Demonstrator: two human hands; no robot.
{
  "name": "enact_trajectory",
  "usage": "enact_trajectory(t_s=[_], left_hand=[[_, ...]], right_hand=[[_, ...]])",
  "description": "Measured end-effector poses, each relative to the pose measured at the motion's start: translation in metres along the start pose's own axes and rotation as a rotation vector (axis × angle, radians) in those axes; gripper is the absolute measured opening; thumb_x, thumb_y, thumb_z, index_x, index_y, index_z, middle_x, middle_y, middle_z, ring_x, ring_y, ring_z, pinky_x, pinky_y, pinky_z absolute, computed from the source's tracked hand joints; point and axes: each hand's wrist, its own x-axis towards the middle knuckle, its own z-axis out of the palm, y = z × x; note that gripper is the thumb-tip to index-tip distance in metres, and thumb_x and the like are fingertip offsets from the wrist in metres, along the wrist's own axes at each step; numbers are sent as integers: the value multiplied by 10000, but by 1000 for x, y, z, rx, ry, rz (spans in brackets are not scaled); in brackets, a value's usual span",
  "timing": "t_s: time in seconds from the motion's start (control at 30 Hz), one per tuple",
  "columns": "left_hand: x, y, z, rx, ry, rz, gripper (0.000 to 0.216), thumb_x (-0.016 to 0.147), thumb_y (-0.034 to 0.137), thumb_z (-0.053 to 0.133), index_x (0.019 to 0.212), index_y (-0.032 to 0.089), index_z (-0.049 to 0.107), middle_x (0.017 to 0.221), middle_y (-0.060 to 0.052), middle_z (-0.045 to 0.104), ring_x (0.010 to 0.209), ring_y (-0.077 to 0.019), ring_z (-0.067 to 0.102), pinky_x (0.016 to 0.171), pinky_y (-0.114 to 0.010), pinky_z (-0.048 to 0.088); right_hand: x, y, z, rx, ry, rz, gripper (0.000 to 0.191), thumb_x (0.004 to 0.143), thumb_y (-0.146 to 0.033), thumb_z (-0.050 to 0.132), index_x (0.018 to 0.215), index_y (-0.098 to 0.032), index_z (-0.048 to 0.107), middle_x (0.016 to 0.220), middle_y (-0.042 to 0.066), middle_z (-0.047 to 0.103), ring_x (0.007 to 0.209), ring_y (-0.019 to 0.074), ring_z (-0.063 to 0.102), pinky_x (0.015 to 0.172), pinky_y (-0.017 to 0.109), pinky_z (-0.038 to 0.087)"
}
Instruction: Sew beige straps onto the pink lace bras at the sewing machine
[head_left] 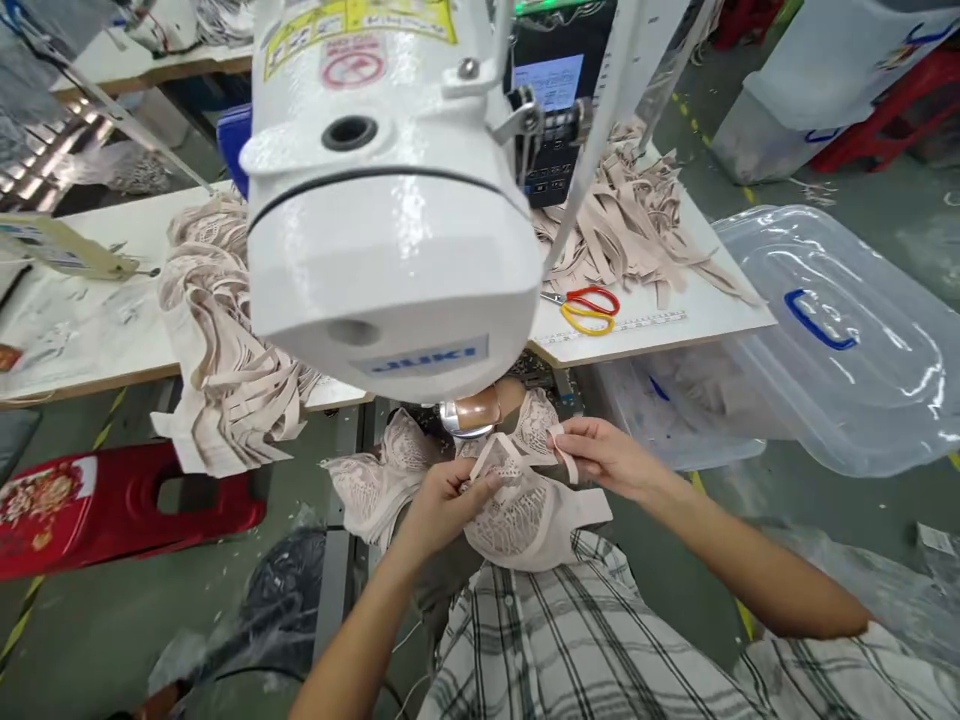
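A beige lace bra piece lies over my lap, just below the head of a white sewing machine. My left hand is closed, pinching the lace edge near the middle of the piece. My right hand is closed on a narrow beige strap at the piece's upper right. Both hands sit close under the machine's metal foot area. More lace hangs to the left of my left hand.
A heap of beige straps and red-and-yellow scissors lie on the white table at right. Another strap pile hangs off the left edge. Clear plastic bins stand at right, a red stool at left.
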Motion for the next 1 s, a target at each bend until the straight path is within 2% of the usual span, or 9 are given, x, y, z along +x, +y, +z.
enact_trajectory(t_s=[0.1, 0.2, 0.37, 0.43, 0.53, 0.67, 0.8, 0.9, 1.0], left_hand=[[-5, 2, -1, 29, -24, 67, 536, 852, 647, 567, 610, 181, 458, 557, 51, 336, 538, -89, 295, 492, -223, 237], [-7, 0, -2, 90, -48, 112, 490, 903, 569, 545, 617, 181, 458, 556, 55, 330, 524, -86, 294, 480, -223, 225], [-7, -1, -3, 191, -76, 134, 454, 942, 479, 514, 602, 183, 455, 552, 60, 316, 514, -88, 288, 472, -223, 228], [-7, -2, 3, 222, -19, 203, 433, 930, 470, 537, 614, 178, 492, 594, 33, 421, 567, -112, 398, 512, -229, 322], [-9, -6, 22, 257, 210, 342, 337, 956, 432, 510, 748, 176, 576, 808, -44, 602, 760, -168, 556, 650, -272, 462], [-11, -12, 40, 427, 532, 502, 171, 1004, 309, 463, 938, 189, 567, 657, 33, 569, 543, -114, 508, 517, -220, 404], [-7, 4, 22, 741, 427, 809, 238, 997, 169, 454, 1196, 177, 583, 623, 47, 586, 500, -112, 523, 486, -216, 371], [-2, 21, 0, 798, 399, 731, 269, 982, 119, 448, 1143, 149, 661, 654, 14, 666, 518, -117, 594, 482, -211, 405], [1, 31, -10, 695, 416, 592, 261, 972, 133, 490, 1121, 133, 704, 935, -58, 788, 751, -145, 738, 638, -193, 534]], right_hand=[[9, 3, 13, 79, -24, -20, 295, 598, -383, 924, 682, -167, 741, 753, 5, 716, 688, 78, 636, 667, 178, 510], [15, 2, 22, -9, -110, -41, 299, 615, -416, 909, 708, -176, 757, 834, 22, 747, 843, 113, 676, 818, 218, 517], [15, 3, 39, -287, -95, -128, 304, 743, -464, 809, 816, -173, 763, 784, 27, 744, 741, 138, 673, 714, 264, 525], [14, 6, 45, -373, -29, -229, 298, 780, -470, 771, 817, -175, 759, 756, 22, 733, 701, 138, 656, 666, 261, 521], [15, 11, 51, -332, 55, -333, 294, 793, -479, 753, 824, -186, 760, 742, 15, 727, 675, 137, 647, 641, 256, 524], [23, 1, 47, -260, 76, -352, 327, 762, -511, 772, 840, -193, 773, 719, 6, 698, 631, 112, 604, 594, 231, 497], [41, -29, 35, -289, 83, -359, 389, 757, -550, 762, 901, -189, 768, 586, -39, 581, 510, 70, 495, 485, 193, 428], [60, -49, 29, -374, 75, -396, 392, 737, -544, 776, 878, -181, 735, 624, -19, 621, 537, 94, 551, 513, 221, 489], [79, -58, 28, -572, 104, -502, 336, 790, -512, 745, 899, -197, 705, 685, 11, 664, 608, 146, 607, 563, 278, 540]])
